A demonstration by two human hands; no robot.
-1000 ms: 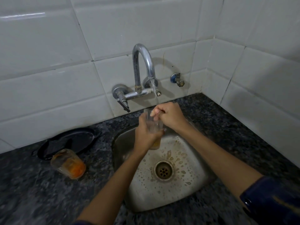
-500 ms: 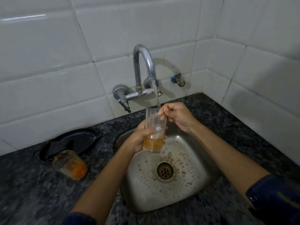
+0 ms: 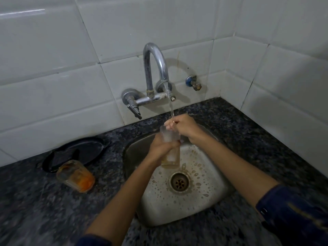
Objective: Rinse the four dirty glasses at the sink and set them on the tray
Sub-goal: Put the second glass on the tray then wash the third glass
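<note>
Over the steel sink (image 3: 209, 201) my left hand (image 3: 160, 148) grips a clear glass (image 3: 170, 157) upright around its middle; cloudy orange-tinted water sits in its bottom. My right hand (image 3: 184, 127) is at the glass's rim with fingers curled down into its mouth. Water runs from the chrome tap (image 3: 156, 68) onto my right fingers and the rim. A second dirty glass (image 3: 75, 175) with orange residue lies on its side on the counter left of the sink. The black oval tray (image 3: 88, 150) sits behind it near the wall.
The dark speckled granite counter (image 3: 248, 139) surrounds the sink. White tiled walls meet in a corner at the back right. A small blue-capped valve (image 3: 193, 83) sticks out of the wall right of the tap. The drain (image 3: 180, 182) lies below the held glass.
The water in the glass has paled from orange to cloudy. My right hand's fingers have gone back into the glass's mouth, and my left hand has turned the glass slightly.
</note>
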